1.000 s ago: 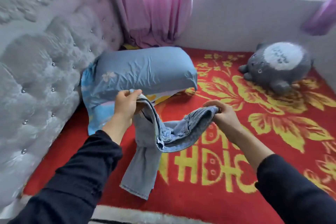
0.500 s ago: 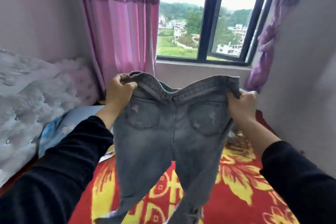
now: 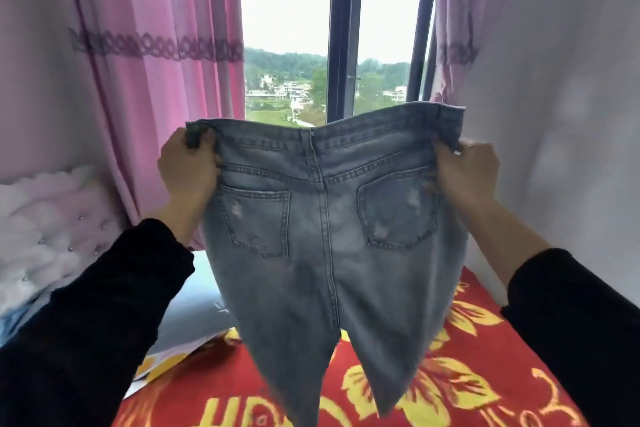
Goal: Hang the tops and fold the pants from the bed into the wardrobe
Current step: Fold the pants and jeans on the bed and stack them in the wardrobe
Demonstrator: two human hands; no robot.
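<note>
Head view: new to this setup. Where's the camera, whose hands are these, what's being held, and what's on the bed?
There is no robot here. A person wears one wide-angle camera on their head, looking forward and down, so the black-sleeved arms are their own.

The left hand and right hand each grip one end of the waistband of a pair of faded blue denim jeans. The jeans are held up spread out, with the back pockets towards the camera and the legs hanging down.

Below is a red bedspread with yellow flowers, with a pale blue pillow at the left beside a white tufted headboard. Behind are a pink curtain and a window. No wardrobe is in view.
</note>
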